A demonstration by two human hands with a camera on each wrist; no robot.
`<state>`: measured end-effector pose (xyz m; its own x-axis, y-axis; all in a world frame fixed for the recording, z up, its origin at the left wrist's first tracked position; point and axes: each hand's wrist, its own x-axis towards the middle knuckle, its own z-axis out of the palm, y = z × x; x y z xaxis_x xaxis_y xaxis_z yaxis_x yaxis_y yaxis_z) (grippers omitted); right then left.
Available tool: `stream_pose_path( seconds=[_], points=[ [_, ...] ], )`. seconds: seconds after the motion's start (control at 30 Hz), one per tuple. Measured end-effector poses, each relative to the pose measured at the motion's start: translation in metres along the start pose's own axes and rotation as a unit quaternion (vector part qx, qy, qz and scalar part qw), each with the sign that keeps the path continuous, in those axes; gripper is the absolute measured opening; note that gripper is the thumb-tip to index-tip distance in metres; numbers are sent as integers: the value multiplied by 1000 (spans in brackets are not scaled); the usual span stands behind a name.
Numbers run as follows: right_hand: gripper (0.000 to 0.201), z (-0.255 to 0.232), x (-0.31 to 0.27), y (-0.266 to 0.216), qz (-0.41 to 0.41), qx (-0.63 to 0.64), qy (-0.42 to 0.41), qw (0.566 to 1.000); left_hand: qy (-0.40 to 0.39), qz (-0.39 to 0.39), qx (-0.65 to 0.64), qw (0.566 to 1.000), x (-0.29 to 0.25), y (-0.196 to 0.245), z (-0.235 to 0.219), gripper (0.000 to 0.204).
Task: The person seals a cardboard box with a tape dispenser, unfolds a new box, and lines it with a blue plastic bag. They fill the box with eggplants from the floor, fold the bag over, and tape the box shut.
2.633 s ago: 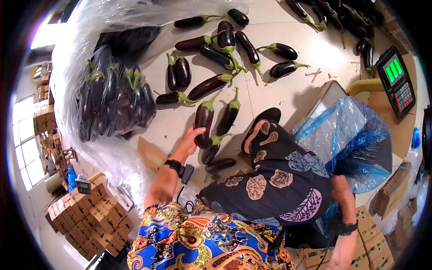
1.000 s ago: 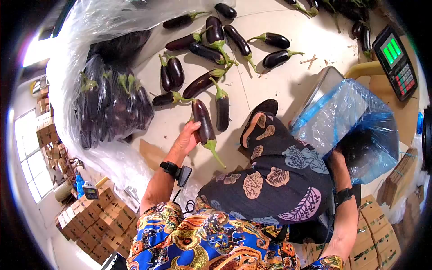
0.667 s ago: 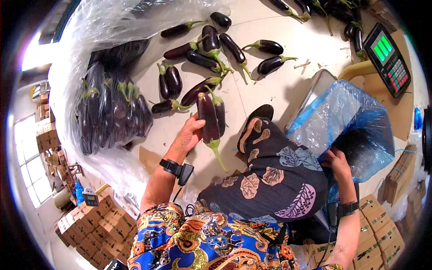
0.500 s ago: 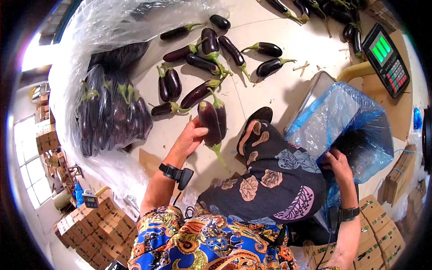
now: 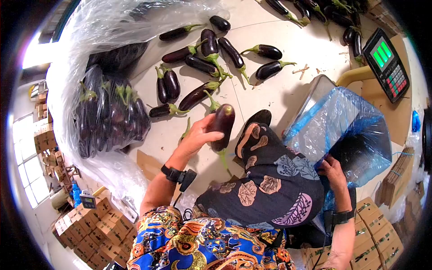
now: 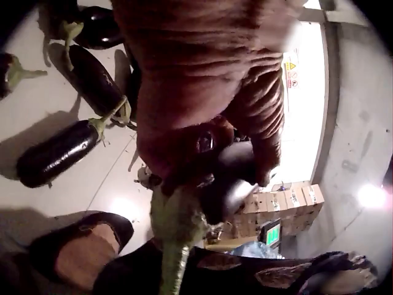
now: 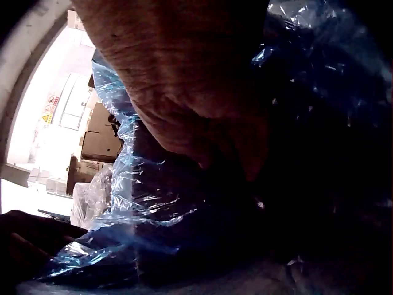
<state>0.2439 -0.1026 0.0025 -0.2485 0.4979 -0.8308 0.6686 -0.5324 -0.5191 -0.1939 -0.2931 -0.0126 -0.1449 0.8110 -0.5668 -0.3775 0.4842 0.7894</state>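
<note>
My left hand [image 5: 196, 136] grips a dark purple eggplant [image 5: 223, 126], its rounded end up and its green stem pointing down toward the knee. Another eggplant's green cap [image 5: 215, 106] shows behind it, the body mostly hidden. A further green stem [image 5: 186, 128] sticks out left of the hand. In the left wrist view the held eggplant's stem [image 6: 175, 246] hangs below the fingers. My right hand [image 5: 334, 172] holds the near rim of a blue plastic bag [image 5: 333, 112] with curled fingers; its mouth gapes, dark inside. The right wrist view of the hand [image 7: 202, 104] is dark.
Several loose eggplants [image 5: 196, 95] lie on the pale floor, and a heap of them [image 5: 342, 18] lies at top right. A clear plastic bag [image 5: 112, 108] full of eggplants stands left. The scale display [image 5: 384, 65] stands right, and cartons [image 5: 92, 234] are stacked behind.
My left hand took up an eggplant, turned it stem down, and has now brought it rightward toward the knee. Two eggplants near the hand no longer show. The right hand stays at the blue bag.
</note>
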Motion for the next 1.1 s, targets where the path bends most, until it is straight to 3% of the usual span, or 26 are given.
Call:
stream_pose_path(
  seconds=[0.1, 0.2, 0.23, 0.27, 0.37, 0.4, 0.43, 0.5, 0.53, 0.63, 0.7, 0.83, 0.9, 0.97, 1.03, 1.1],
  points=[
    [30, 1, 10, 17, -11, 24, 8, 1000, 87, -4, 156, 984, 37, -35, -6, 65],
    [28, -1, 13, 23, -29, 24, -4, 999, 173, -6, 229, 958, 64, -53, -7, 63],
    [28, -2, 14, 23, -36, 19, -10, 999, 212, 2, 252, 944, 72, -60, -8, 63],
    [28, -3, 14, 22, -34, 19, -10, 999, 278, 57, 293, 913, 83, -77, -18, 59],
    [28, -1, 11, 20, -38, 30, -9, 999, 394, 54, 327, 857, 89, -107, -33, 58],
    [28, 0, 9, 20, -46, 40, -8, 998, 355, 6, 321, 878, 98, -147, -57, 61],
    [28, 1, 8, 21, -54, 50, -7, 997, 254, -49, 282, 924, 101, -170, -70, 64],
    [29, 3, 16, 34, -27, 45, 18, 998, 321, -115, 336, 878, 91, -169, -41, 60],
    [30, 4, 19, 36, -15, 42, 31, 999, 347, -93, 328, 874, 89, -170, -35, 54],
    [31, 1, 16, 30, -16, 17, 15, 1000, 287, -102, 35, 952, 80, -154, -36, 48],
    [32, -6, 9, 10, -12, -2, -5, 1000, 146, -40, -197, 969, 62, -123, -29, 42],
    [34, -22, -15, -41, -54, -23, -54, 997, -27, 6, -299, 954, 36, -30, 6, 51],
    [32, -20, -38, -80, -96, -27, -25, 995, -126, 23, -340, 932, 36, 3, 28, 52],
    [35, -18, -55, -105, -136, 24, -27, 990, -166, 47, -278, 945, 47, 26, 52, 58],
    [43, -14, -68, -127, -217, 69, -58, 972, -293, 22, -299, 908, 58, 53, 80, 63],
    [69, 0, -72, -148, -303, 135, -61, 941, -341, 46, -188, 920, 58, 104, 133, 68]
  ],
)
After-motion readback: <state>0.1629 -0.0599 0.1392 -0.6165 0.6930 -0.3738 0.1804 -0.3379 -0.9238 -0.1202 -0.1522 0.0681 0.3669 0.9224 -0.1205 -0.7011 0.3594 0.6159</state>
